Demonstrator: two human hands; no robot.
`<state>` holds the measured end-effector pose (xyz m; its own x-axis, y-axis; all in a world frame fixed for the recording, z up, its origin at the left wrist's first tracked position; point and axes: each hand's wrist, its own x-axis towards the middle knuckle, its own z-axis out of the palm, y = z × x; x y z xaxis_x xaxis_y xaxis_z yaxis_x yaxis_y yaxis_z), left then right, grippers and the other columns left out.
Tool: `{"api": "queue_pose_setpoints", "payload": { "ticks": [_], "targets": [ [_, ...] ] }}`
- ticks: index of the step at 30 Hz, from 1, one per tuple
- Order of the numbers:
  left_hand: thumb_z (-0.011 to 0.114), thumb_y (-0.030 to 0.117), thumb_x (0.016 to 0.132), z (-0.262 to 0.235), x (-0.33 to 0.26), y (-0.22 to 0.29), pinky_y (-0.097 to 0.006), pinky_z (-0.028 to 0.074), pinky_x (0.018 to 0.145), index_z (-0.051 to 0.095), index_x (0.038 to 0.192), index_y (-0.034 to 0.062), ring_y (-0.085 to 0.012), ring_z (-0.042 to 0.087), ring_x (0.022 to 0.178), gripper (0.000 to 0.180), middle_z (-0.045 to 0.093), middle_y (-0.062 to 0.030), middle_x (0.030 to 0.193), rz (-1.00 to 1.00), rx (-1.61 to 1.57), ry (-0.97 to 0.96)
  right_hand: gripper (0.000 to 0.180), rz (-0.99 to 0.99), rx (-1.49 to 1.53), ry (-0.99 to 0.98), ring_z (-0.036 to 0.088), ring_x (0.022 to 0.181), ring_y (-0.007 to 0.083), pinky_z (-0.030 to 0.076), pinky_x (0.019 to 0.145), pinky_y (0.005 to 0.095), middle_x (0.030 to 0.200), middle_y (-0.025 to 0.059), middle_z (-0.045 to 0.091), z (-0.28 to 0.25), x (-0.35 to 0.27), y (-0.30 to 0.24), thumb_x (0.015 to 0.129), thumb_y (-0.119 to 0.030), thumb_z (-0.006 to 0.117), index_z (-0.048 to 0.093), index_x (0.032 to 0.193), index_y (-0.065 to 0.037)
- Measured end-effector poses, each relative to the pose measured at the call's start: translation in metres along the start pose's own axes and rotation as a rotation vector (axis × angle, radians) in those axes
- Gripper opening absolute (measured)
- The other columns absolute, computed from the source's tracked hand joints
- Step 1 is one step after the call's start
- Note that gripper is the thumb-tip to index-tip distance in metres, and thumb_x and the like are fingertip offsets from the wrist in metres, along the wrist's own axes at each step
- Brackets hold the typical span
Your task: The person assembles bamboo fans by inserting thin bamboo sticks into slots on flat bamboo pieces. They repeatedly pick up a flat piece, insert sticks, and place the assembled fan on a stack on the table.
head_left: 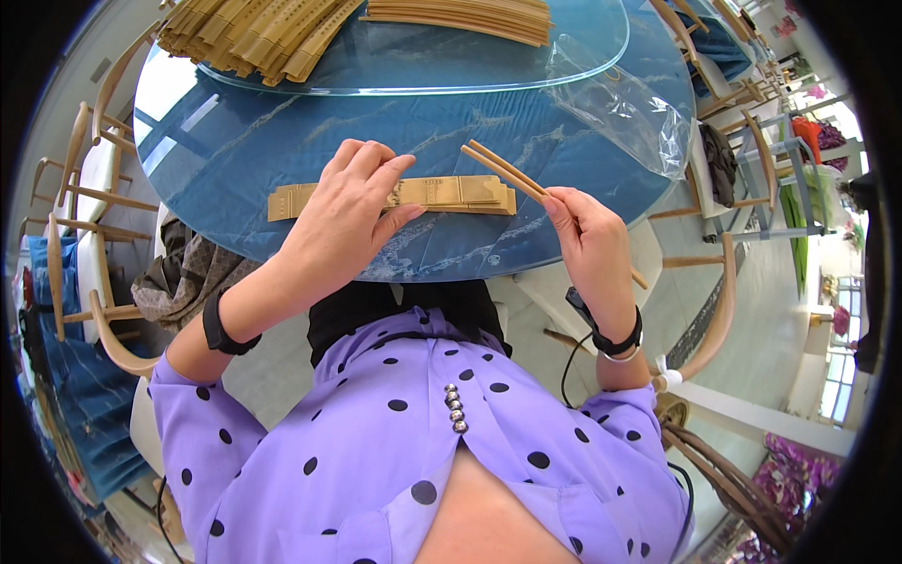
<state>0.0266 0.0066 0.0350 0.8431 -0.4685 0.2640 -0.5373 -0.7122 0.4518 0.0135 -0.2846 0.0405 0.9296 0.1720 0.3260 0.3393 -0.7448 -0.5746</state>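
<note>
A pair of wooden chopsticks (pixel 503 167) is pinched between the thumb and fingers of my right hand (pixel 587 235), the tips slanting up and left above the table. A flat stack of gold-brown paper chopstick sleeves (pixel 460 192) lies in front of me near the table's edge. Over the left part of that stack is my left hand (pixel 362 193), its thumb and fingers apart with nothing visible between them. Part of the stack is hidden beneath this hand, and I cannot tell whether the palm touches it.
The round table (pixel 254 141) has a blue marbled top with a raised glass turntable (pixel 423 75). On the glass lie a heap of filled chopstick sleeves (pixel 254 38) and a pile of bare chopsticks (pixel 460 14). A clear plastic bag (pixel 625 113) lies at the right. Wooden chairs (pixel 714 310) stand around.
</note>
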Motion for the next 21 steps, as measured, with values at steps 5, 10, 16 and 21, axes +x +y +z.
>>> {"api": "queue_pose_setpoints", "payload": {
  "ticks": [5, 10, 16, 21],
  "targets": [
    [0.077, 0.023, 0.088, 0.021, 0.012, -0.022, -0.044, 0.045, 0.1, 0.065, 0.124, -0.0002, -0.0318, 0.052, 0.114, 0.045, 0.058, -0.0127, 0.118, 0.119, 0.184, -0.041, 0.026, 0.267, 0.2, -0.212, 0.056, 0.061, 0.0213, 0.045, 0.06, 0.0333, 0.074, 0.0112, 0.063, 0.002, 0.0, 0.002, 0.098, -0.024, 0.069, 0.069, 0.106, 0.001],
    [0.077, 0.02, 0.086, 0.021, 0.01, -0.024, -0.042, 0.045, 0.099, 0.068, 0.116, -0.0005, -0.0293, 0.053, 0.112, 0.037, 0.06, -0.0112, 0.113, 0.172, 0.203, -0.045, 0.03, 0.272, 0.251, -0.223, 0.061, 0.071, 0.0214, 0.049, 0.067, 0.0339, 0.089, 0.0145, 0.067, 0.006, 0.007, 0.002, 0.096, -0.02, 0.072, 0.067, 0.115, 0.003],
    [0.075, 0.016, 0.086, 0.013, 0.0, -0.013, -0.042, 0.046, 0.098, 0.067, 0.118, -0.0016, -0.0298, 0.054, 0.11, 0.037, 0.06, -0.012, 0.111, 0.137, 0.147, 0.025, 0.031, 0.155, 0.264, -0.212, 0.061, 0.073, 0.0241, 0.05, 0.069, 0.0346, 0.092, 0.0144, 0.068, 0.021, 0.015, 0.002, 0.096, -0.021, 0.071, 0.069, 0.116, 0.003],
    [0.075, 0.015, 0.086, 0.011, -0.006, -0.011, -0.043, 0.047, 0.097, 0.067, 0.118, -0.0033, -0.0304, 0.055, 0.109, 0.038, 0.06, -0.0118, 0.113, 0.114, 0.114, 0.05, 0.027, 0.228, 0.356, -0.36, 0.056, 0.065, 0.0162, 0.046, 0.064, 0.0308, 0.077, 0.0077, 0.066, 0.021, 0.02, -0.006, 0.098, -0.021, 0.069, 0.072, 0.109, 0.003]
  ]
}}
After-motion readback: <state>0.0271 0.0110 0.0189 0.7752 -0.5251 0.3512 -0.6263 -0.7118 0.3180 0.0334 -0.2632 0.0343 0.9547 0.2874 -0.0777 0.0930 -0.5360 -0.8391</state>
